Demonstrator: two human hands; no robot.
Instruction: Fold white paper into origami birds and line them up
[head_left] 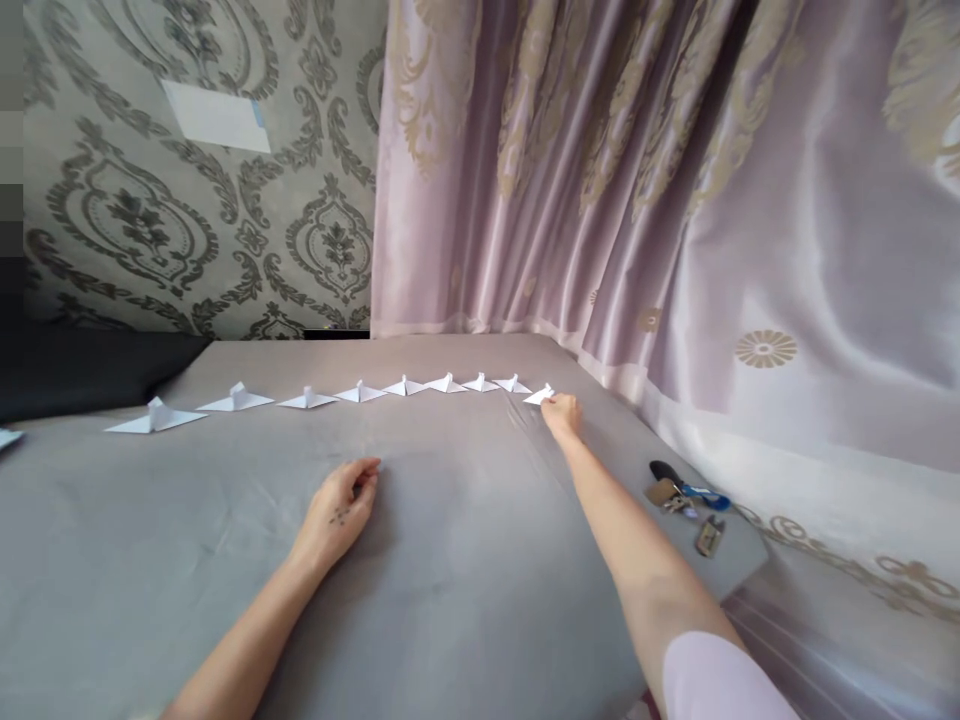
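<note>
Folded paper [537, 398] pinched in right hand [564, 413].

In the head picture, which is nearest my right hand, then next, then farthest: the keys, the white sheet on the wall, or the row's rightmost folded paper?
1. Rightmost folded paper: at the right hand's fingertips.
2. Keys: right side of the table.
3. White sheet: wall, upper left.

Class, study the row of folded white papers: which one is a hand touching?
The folded paper at the row's far right end: the right hand has its fingertips on it, while no hand touches the others.
</note>
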